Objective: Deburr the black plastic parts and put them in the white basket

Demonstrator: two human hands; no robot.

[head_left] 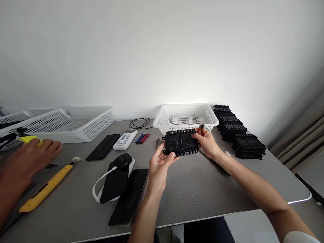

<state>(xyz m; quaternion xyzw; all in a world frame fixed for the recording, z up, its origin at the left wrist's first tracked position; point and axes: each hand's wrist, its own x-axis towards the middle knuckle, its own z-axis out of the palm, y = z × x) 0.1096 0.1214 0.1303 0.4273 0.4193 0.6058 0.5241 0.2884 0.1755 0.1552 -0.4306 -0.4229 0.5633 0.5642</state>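
Held up over the desk is a black plastic panel [181, 143] with toothed long edges and a ridge across its middle. My left hand [162, 161] grips its left end, thumb on the near corner. At the right end, my right hand [208, 141] is closed on it with the thumb on top. A small dark-orange and black cylinder [201, 129] shows right by my right fingers; whether I hold it is unclear. Behind the panel stands a white perforated basket [187, 107]. Stacks of similar black panels [249, 145] lie to the right.
A co-worker's hand [35, 157] at left holds something yellow near another white basket [88, 126]. A yellow corded tool [48, 189], phones [130, 199], a white power bank [125, 139], two lighters [144, 137] and a black cable [141, 123] lie left of me.
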